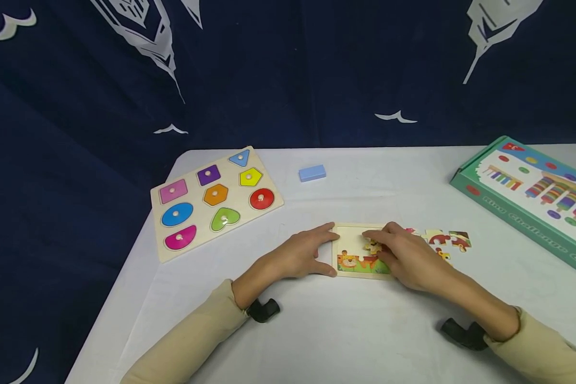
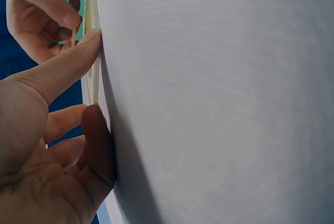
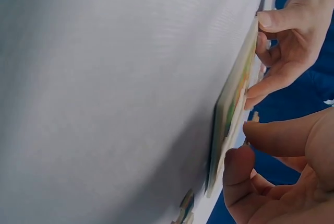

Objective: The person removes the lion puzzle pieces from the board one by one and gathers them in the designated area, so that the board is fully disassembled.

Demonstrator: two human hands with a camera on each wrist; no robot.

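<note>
A wooden puzzle tray [image 1: 357,276] lies on the white table, its lower part filled with pieces showing an orange animal on green. My left hand [image 1: 300,253] is at the tray's left end, thumb at the lower corner and a fingertip on the upper part of the edge. Over the tray's right half, my right hand [image 1: 413,258] pinches a small jigsaw piece [image 1: 372,246] between thumb and fingers. In the right wrist view, the piece [image 3: 255,117] shows edge-on above the tray, mostly hidden by the fingertips. Several loose jigsaw pieces [image 1: 461,240] lie right of the tray.
A wooden board with colored knobbed shapes [image 1: 199,248] lies at the left. Behind the tray is a light blue block [image 1: 312,173]. A green game box [image 1: 523,224] stands at the right. A dark blue patterned cloth [image 1: 288,74] hangs behind the table.
</note>
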